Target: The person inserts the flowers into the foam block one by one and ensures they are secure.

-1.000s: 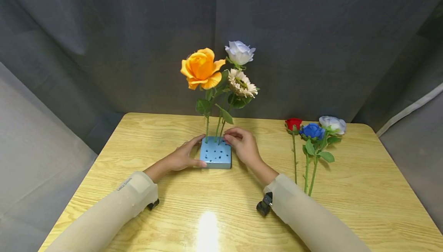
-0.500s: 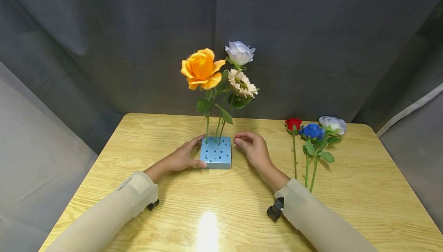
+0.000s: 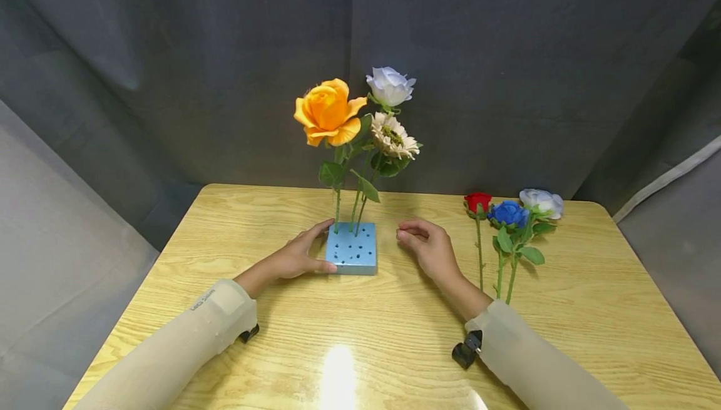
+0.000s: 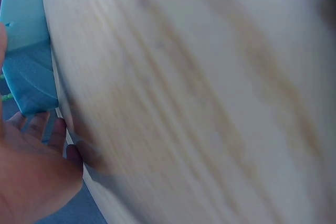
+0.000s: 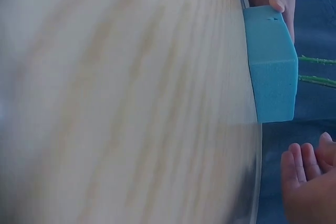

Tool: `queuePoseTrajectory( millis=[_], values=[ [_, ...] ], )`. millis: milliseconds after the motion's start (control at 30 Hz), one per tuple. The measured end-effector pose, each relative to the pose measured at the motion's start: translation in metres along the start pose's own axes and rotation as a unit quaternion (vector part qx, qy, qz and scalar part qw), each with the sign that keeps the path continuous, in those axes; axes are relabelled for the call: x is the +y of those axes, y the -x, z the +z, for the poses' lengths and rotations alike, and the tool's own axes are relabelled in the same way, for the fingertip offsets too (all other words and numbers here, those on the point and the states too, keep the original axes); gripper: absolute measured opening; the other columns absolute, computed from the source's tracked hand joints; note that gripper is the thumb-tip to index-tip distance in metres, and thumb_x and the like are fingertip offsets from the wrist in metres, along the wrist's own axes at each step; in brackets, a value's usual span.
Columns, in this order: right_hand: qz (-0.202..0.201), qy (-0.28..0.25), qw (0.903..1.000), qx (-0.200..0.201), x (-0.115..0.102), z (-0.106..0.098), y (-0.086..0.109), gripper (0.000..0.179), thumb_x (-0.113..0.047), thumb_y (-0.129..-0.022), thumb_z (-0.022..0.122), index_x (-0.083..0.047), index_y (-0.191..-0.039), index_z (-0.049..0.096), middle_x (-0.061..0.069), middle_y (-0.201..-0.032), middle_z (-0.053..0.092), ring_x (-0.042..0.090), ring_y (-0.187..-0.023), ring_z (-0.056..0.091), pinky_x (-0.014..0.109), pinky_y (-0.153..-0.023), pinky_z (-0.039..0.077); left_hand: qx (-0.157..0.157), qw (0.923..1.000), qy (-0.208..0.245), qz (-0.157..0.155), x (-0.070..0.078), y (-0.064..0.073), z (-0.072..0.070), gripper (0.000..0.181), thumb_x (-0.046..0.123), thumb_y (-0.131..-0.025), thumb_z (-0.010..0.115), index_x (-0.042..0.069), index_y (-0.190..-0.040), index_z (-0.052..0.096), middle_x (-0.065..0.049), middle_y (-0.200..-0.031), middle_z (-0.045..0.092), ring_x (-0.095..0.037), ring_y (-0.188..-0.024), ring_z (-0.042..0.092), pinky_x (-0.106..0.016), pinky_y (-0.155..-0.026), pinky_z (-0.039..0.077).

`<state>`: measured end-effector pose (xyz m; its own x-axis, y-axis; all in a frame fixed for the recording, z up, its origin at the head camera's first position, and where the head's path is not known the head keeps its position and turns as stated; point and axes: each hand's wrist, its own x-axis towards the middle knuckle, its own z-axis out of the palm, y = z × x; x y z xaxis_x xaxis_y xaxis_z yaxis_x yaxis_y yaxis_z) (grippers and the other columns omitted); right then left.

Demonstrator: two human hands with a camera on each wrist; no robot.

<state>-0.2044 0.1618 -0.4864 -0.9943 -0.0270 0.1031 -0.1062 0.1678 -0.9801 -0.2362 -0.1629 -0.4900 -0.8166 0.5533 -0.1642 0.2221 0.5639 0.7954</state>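
My left hand [image 3: 295, 256] holds the left side of a light blue foam block [image 3: 350, 267], thumb at its front corner and fingertips at its back corner. Three artificial flowers stand upright in the block's holes: an orange rose [image 3: 328, 112], a pale white-blue rose [image 3: 390, 86] and a cream daisy-like flower [image 3: 394, 136]. To the right of the block, apart from it, my right hand [image 3: 430, 250] has loosely curled fingers with nothing in them. The right wrist view shows the block [image 5: 273, 87] from its side, with the right hand [image 5: 312, 182] close by.
On the right of the wooden table [image 3: 270, 360] lie a red rose [image 3: 478, 201], a blue rose [image 3: 509, 213] and a pale blue-white rose [image 3: 542, 203], heads toward the back edge. Grey curtains [image 3: 225, 72] hang behind and beside the table.
My right hand has drawn away from the block's right back corner, moving right and slightly toward me. The left hand, block and standing flowers have stayed in place.
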Motion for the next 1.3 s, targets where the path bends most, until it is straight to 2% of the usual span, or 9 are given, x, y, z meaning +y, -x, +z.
queuePoseTrajectory(
  millis=[133,433,600,833,1167,1300],
  values=[
    [0.004,0.02,0.9998,-0.002,0.001,-0.008,0.005,0.031,-0.01,-0.098,0.072,0.008,-0.123,0.068,0.021,-0.114,0.072,0.039,-0.107,0.069,0.041,-0.091,0.058,0.002,1.0,-0.002,0.0,-0.001,0.0,0.0,0.11,0.049,-0.084,0.084,0.032,-0.167,0.014,-0.007,-0.17,0.025,-0.037,-0.157,0.012,-0.072,-0.119,0.006],
    [0.02,0.055,0.9982,0.005,-0.001,-0.027,0.017,0.035,-0.018,-0.099,0.072,0.003,-0.126,0.069,0.019,-0.117,0.071,0.026,-0.104,0.069,0.025,-0.085,0.057,0.001,1.0,-0.006,0.001,-0.001,-0.001,0.0,0.111,0.05,-0.084,0.083,0.03,-0.167,0.013,-0.008,-0.17,0.024,-0.038,-0.157,0.01,-0.073,-0.118,0.003],
    [0.022,0.07,0.9973,0.003,-0.002,-0.036,0.025,0.035,-0.018,-0.1,0.071,0.004,-0.128,0.068,0.019,-0.12,0.071,0.016,-0.102,0.069,0.024,-0.085,0.057,0.001,0.9999,-0.011,0.004,-0.001,-0.001,0.0,0.111,0.049,-0.085,0.083,0.027,-0.167,0.012,-0.008,-0.17,0.025,-0.038,-0.157,0.013,-0.073,-0.118,0.006],
    [0.02,0.079,0.9966,-0.005,0.0,-0.051,0.037,0.039,-0.017,-0.1,0.071,0.005,-0.132,0.064,0.022,-0.124,0.069,0.019,-0.107,0.068,0.022,-0.086,0.057,-0.001,0.9999,-0.014,0.001,0.001,0.0,0.0,0.11,0.049,-0.085,0.083,0.029,-0.167,0.012,-0.008,-0.169,0.025,-0.036,-0.157,0.015,-0.071,-0.119,0.01],
    [0.024,0.07,0.9972,-0.011,0.007,-0.072,0.051,0.046,-0.016,-0.101,0.069,0.008,-0.138,0.057,0.028,-0.133,0.061,0.001,-0.106,0.064,0.015,-0.087,0.053,-0.002,0.9998,-0.021,-0.001,0.001,0.0,0.0,0.11,0.05,-0.086,0.082,0.028,-0.167,0.011,-0.008,-0.17,0.024,-0.038,-0.158,0.009,-0.073,-0.118,0.002],
    [0.027,0.078,0.9966,-0.005,0.008,-0.079,0.058,0.048,-0.017,-0.101,0.07,0.009,-0.139,0.056,0.029,-0.135,0.06,-0.002,-0.107,0.063,0.013,-0.088,0.052,-0.002,0.9998,-0.018,-0.001,0.001,0.0,0.0,0.109,0.049,-0.086,0.082,0.029,-0.167,0.012,-0.007,-0.17,0.023,-0.038,-0.158,0.009,-0.073,-0.118,0.003]
  ],
)
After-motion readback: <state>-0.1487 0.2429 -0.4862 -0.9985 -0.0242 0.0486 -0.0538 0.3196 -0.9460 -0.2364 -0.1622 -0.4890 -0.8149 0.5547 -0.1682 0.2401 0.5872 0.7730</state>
